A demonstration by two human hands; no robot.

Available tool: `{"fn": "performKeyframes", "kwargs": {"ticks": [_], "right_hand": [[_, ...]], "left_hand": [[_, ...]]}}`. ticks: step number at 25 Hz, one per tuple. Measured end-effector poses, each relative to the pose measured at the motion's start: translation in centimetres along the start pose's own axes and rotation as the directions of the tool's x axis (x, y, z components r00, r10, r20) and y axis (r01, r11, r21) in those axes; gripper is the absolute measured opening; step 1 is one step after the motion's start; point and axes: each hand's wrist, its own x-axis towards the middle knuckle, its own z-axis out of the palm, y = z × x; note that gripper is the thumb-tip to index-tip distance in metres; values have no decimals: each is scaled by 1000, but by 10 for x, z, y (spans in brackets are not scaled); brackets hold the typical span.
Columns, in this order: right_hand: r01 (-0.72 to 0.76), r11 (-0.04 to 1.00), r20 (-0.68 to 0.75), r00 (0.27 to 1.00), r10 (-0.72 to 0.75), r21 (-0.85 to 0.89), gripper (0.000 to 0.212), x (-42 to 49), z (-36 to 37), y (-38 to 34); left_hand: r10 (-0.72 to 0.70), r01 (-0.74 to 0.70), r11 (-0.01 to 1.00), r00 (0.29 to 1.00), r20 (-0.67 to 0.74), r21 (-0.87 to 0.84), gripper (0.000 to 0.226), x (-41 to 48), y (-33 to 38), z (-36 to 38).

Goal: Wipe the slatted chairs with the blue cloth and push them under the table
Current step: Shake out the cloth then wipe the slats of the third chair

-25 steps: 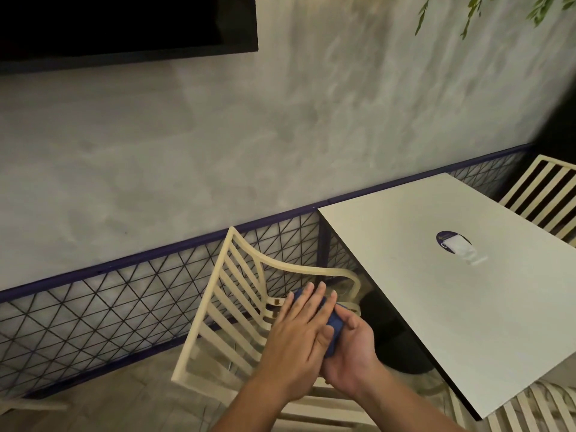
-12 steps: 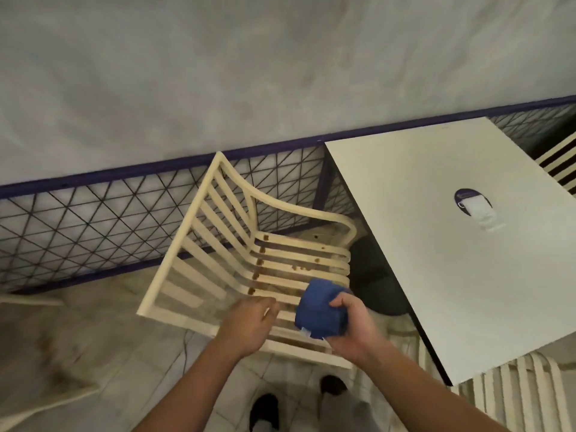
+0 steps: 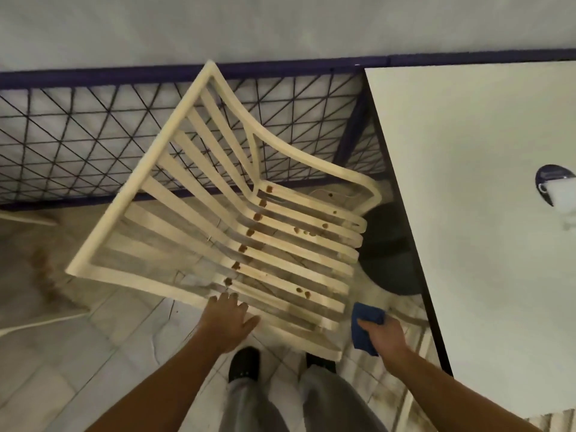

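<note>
I look down on the slatted chair [image 3: 123, 196], which stands between me and the black wire fence [image 3: 78, 135] along the wall. Its back is on the left and its seat points to the white surface [image 3: 483, 213] on the right. The front of the seat is just beside the edge of the surface, not under it. On the seat slats I see several brown spots [image 3: 257, 217], most of them in a row where the seat meets the back. My left hand [image 3: 229, 319] is open with the fingers spread, and the fingertips reach the nearest rail of the chair. My right hand [image 3: 385, 336] grips the blue cloth [image 3: 364, 325] (it is bunched, with the thumb over it) just beside the near front corner of the seat, between the chair and the surface. The cloth is not lying on any slat. Under the hands are my dark shoes [image 3: 244, 364] on the tiled floor [image 3: 109, 353]
</note>
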Motion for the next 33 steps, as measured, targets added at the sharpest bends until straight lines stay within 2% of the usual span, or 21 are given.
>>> {"fn": "performKeyframes", "kwargs": {"ticks": [2, 5, 7, 10, 11, 12, 14, 16, 17, 19, 20, 21, 23, 25, 28, 31, 33], "right_hand": [[76, 974, 81, 995, -60, -212, 6, 26, 9, 13], [193, 864, 202, 973, -108, -465, 13, 55, 24, 26], [272, 800, 295, 947, -124, -536, 15, 73, 35, 28], [412, 718, 465, 874, -138, -561, 15, 96, 65, 31], [461, 668, 511, 848, -139, -584, 6, 103, 77, 34], [543, 579, 563, 809, -168, -609, 10, 109, 91, 34], [722, 327, 695, 686, -217, -610, 33, 123, 120, 36], [855, 39, 798, 498, -338, -517, 54, 131, 146, 33], [886, -82, 828, 388, -406, -456, 64, 136, 157, 35], [890, -247, 873, 260, -413, -383, 66, 154, 174, 39], [874, -316, 892, 238, -385, -369, 64, 166, 179, 44], [854, -361, 908, 259, -328, -374, 66, 176, 181, 48], [831, -430, 935, 302, -183, -353, 85, 201, 186, 66], [805, -476, 934, 334, -127, -353, 99, 213, 189, 74], [798, -518, 950, 284, -128, -308, 106, 215, 192, 74], [791, -560, 969, 201, -144, -247, 98, 210, 204, 64], [782, -576, 971, 172, -166, -237, 92, 204, 221, 54]], "left_hand": [[4, -3, 999, 1000, -17, 39, 66, 27, 3, 12], [31, -29, 995, 999, -19, 94, 65, 50, 12, 12], [13, -12, 999, 1000, -16, 36, 70, 60, 15, 25], [-8, 8, 1000, 995, -101, -6, 73, 65, 17, 31], [-20, 19, 1000, 995, -100, -13, 71, 65, 17, 31], [-33, 31, 999, 996, -85, -19, 67, 65, 17, 29], [-74, 73, 997, 996, -45, -35, 61, 68, 19, 26], [-95, 93, 995, 995, -37, -46, 58, 70, 19, 27], [-102, 100, 994, 994, -41, -49, 58, 71, 19, 29], [-106, 103, 993, 993, -56, -51, 57, 72, 19, 33], [-104, 100, 994, 993, -62, -52, 56, 71, 19, 34], [-99, 96, 994, 993, -71, -53, 55, 71, 19, 34], [-77, 73, 996, 994, -79, -42, 56, 72, 19, 36], [-57, 54, 998, 995, -81, -36, 58, 72, 18, 37], [-22, 19, 999, 995, -98, -35, 60, 73, 17, 37], [-11, 8, 999, 994, -108, -35, 60, 74, 18, 38], [-11, 8, 1000, 994, -110, -26, 59, 74, 18, 39]]}}
